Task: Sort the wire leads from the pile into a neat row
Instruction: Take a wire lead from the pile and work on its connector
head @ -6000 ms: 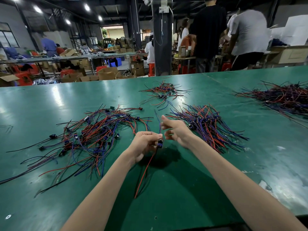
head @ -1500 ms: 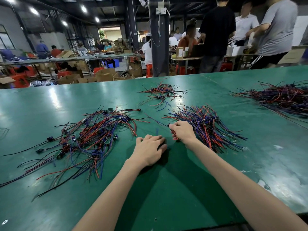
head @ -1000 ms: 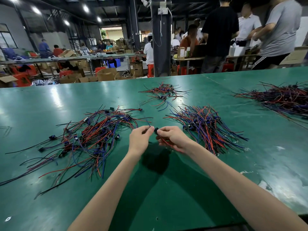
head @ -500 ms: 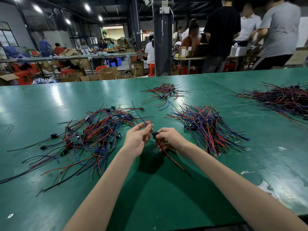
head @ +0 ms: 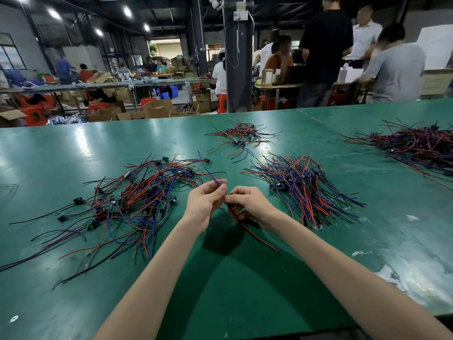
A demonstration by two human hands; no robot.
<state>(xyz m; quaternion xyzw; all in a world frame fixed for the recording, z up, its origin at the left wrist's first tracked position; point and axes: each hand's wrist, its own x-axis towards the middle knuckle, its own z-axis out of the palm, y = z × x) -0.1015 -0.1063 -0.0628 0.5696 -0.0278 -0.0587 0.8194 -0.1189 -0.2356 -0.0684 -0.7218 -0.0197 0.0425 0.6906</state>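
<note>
Entry: one wire lead, held over mid-table, apparently being straightened.
I log left hand and right hand both pinching it, pile leftward; next it needs laying parallel onto the row toward the right edge.

Behind the green table stand a pillar, cardboard boxes, perhaps stools.

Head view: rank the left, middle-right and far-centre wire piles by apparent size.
1. Left pile
2. Middle-right pile
3. Far-centre pile, smallest-looking, but farther from the camera, so true size is unsure.
</note>
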